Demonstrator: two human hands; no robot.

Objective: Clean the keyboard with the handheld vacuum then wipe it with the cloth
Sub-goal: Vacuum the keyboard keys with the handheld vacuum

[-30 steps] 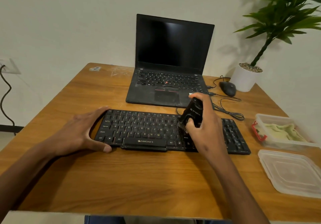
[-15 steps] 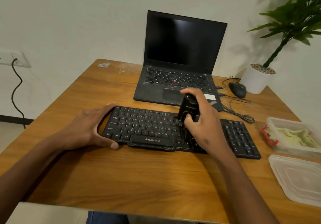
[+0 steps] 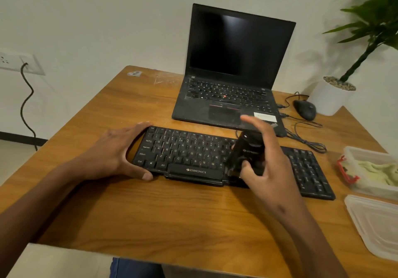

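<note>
A black Zebronics keyboard [image 3: 183, 154] lies across the wooden table [image 3: 172, 213] in front of me. My left hand [image 3: 116, 152] grips the keyboard's left end, fingers behind it and thumb at its front edge. My right hand [image 3: 265, 165] holds a small black handheld vacuum [image 3: 245, 152], tilted with its lower end over the keys right of the middle; the index finger is raised off it. A pale green cloth [image 3: 379, 170] lies in an open clear plastic container [image 3: 353, 152] at the right edge.
An open black laptop [image 3: 232, 73] stands behind the keyboard. A black mouse [image 3: 304, 109] with looped cables [image 3: 308, 142] lies to its right, beside a white plant pot [image 3: 329, 98]. The container's clear lid [image 3: 374, 223] rests at the near right.
My right hand has drawn the vacuum toward the keyboard's front rows and lifted its index finger. The left hand has kept its hold on the keyboard's end. The camera has shifted left.
</note>
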